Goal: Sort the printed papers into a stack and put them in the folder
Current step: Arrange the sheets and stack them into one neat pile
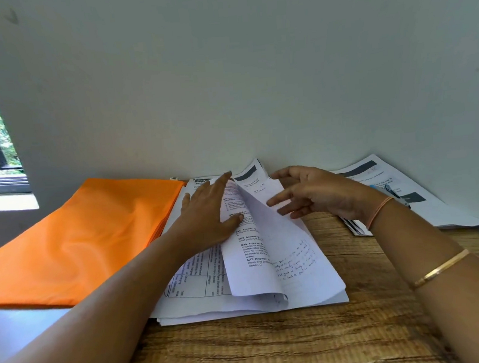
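A loose stack of printed papers (310,284) lies on the wooden desk, up against the wall. My left hand (206,212) lies flat on the stack's left part with straight fingers, the thumb under a lifted sheet. That sheet (254,251) arches over to the right, handwriting showing on its back. My right hand (316,195) hovers at the sheet's upper right edge, fingers spread and touching it. An orange folder (89,237) lies closed to the left of the stack, its edge touching the papers.
More printed sheets (420,194) lie at the far right against the wall, with a blue pen (389,192) on them. The wooden desk (272,346) runs to the near edge. A grey surface (19,330) sits below the folder. A window is at far left.
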